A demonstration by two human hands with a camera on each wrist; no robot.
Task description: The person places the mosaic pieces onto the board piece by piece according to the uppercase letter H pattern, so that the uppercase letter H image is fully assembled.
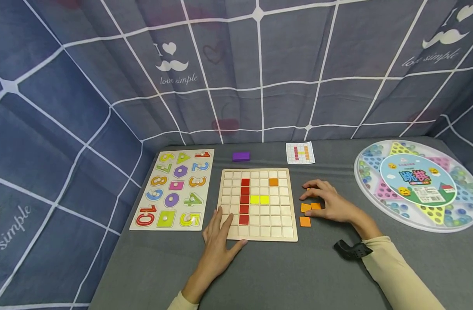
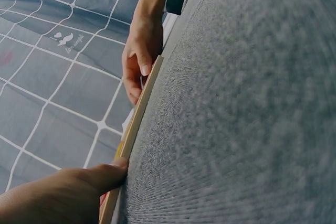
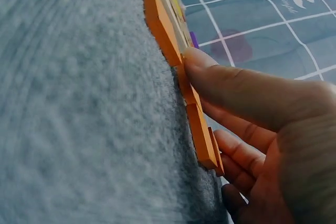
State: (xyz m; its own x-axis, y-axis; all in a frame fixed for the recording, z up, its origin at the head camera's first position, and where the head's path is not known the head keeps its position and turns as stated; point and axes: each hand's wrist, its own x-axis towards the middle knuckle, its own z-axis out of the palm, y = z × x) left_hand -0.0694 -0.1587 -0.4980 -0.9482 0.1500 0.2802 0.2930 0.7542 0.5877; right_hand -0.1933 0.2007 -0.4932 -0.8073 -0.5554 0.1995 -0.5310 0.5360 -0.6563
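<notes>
A wooden grid board [image 1: 275, 221] lies on the grey cloth. It bears a column of several red tiles [image 1: 244, 199], two yellow tiles [image 1: 259, 199] and one orange tile [image 1: 273, 182] at the upper right. My left hand [image 1: 218, 243] rests over the board's lower left corner, fingers extended, thumb at the near edge. Right of the board, my right hand [image 1: 331, 204] is over several loose orange tiles [image 1: 305, 221]. Its thumb touches a tile [image 3: 186, 85] in the right wrist view, while the other fingers curve beyond the tiles, one tile partly hidden beneath them.
Left of the board lies a number-and-shape puzzle [image 1: 164, 220]. Behind it are a purple block [image 1: 241, 156] and a small pattern card [image 1: 300, 153]. A round Chinese checkers board [image 1: 416, 178] lies at the right. Checked cloth [image 1: 236, 64] hangs behind.
</notes>
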